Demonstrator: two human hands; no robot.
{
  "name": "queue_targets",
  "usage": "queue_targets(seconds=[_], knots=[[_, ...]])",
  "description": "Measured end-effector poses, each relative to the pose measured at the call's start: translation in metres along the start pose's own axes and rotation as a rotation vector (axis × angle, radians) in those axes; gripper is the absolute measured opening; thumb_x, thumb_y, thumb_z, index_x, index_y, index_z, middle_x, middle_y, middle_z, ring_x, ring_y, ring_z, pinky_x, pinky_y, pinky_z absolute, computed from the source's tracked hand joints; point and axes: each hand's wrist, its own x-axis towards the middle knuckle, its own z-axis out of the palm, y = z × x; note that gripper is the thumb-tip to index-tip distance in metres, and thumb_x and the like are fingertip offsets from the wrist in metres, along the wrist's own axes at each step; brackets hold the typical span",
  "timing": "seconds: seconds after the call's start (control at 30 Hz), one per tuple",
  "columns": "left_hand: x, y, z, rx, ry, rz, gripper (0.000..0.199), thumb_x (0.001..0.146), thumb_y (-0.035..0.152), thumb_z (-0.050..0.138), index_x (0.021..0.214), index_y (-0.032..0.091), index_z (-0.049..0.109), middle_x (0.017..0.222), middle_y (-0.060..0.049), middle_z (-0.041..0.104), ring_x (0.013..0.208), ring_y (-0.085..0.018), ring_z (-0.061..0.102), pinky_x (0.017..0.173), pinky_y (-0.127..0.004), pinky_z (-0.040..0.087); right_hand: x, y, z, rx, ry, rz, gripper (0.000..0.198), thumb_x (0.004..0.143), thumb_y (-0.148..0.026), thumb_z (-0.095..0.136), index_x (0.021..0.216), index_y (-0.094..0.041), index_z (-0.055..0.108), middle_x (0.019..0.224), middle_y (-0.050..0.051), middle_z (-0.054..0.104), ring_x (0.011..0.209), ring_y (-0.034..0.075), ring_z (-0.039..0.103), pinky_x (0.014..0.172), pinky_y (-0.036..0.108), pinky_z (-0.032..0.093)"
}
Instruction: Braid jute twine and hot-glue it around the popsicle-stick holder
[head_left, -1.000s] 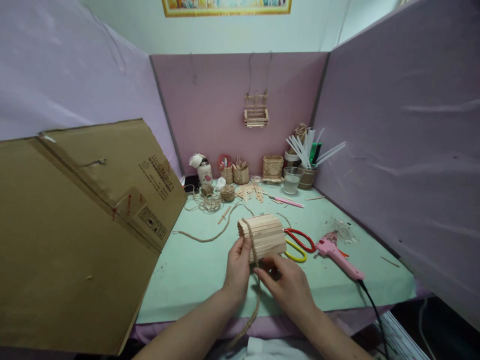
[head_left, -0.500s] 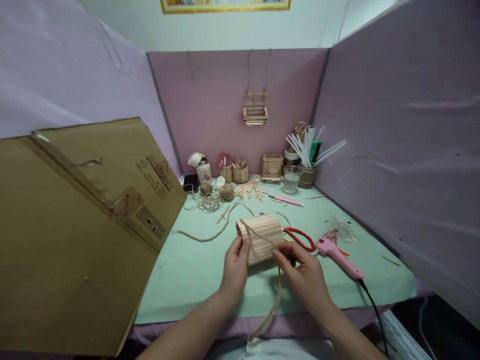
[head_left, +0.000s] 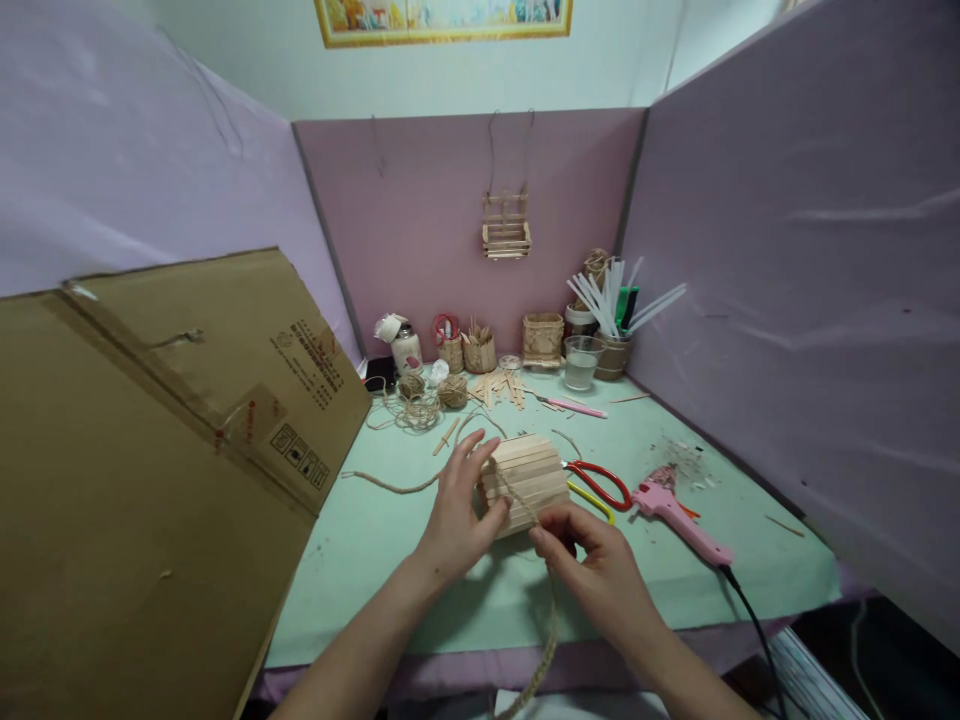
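Your spread left hand (head_left: 454,515) touches the stick cylinder (head_left: 534,465), probably light, stiff, crushable; cup its sides. Beside it, your right hand (head_left: 596,560) pinches soft-looking rope (head_left: 545,664).

At the lower centre of the frame, the left hand (head_left: 454,505) has its thumb on a tube of wooden sticks (head_left: 531,475) and its fingers by the tube's left end, while the right hand (head_left: 589,550) pinches a cord (head_left: 553,620) that crosses the tube and hangs to the bottom edge. Right of centre lie scissors (head_left: 602,470) and a pink glue gun (head_left: 686,525). A cardboard sheet (head_left: 172,450) fills the lower left, and a small wooden rack (head_left: 506,240) hangs at upper centre.
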Motion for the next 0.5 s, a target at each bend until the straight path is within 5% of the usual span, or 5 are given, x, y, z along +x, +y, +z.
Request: queue_targets(seconds=[0.3,0.4,0.5], knots=[[0.018,0.000,-0.012,0.209,-0.227,0.382,0.037,0.089,0.027,0.056,0.126,0.023,0.060,0.135,-0.011,0.059,0.132,-0.025,0.048,0.118,-0.052,0.022,-0.006,-0.015,-0.002,-0.001,-0.153,0.018,0.017,0.086,-0.031,0.059,0.074,-0.019,0.062,0.065,-0.001,0.059,0.061,0.012,0.051,0.058,0.023,0.041],[0.022,0.000,-0.015,0.145,-0.265,0.358,0.037,0.090,0.032,0.055,0.125,0.022,0.062,0.130,-0.011,0.063,0.128,-0.026,0.053,0.116,-0.049,0.029,-0.001,-0.019,-0.016,-0.053,-0.182,-0.012,0.019,0.087,-0.036,0.058,0.082,-0.020,0.066,0.071,0.000,0.064,0.066,0.014,0.055,0.062,0.024,0.044],[0.028,0.006,-0.022,0.030,-0.309,0.235,0.038,0.091,0.037,0.054,0.123,0.021,0.064,0.130,-0.012,0.063,0.125,-0.026,0.055,0.111,-0.045,0.038,0.009,-0.011,-0.050,-0.202,-0.018,-0.002,0.026,0.089,-0.043,0.055,0.091,-0.020,0.067,0.082,0.004,0.069,0.073,0.017,0.060,0.067,0.027,0.047]])
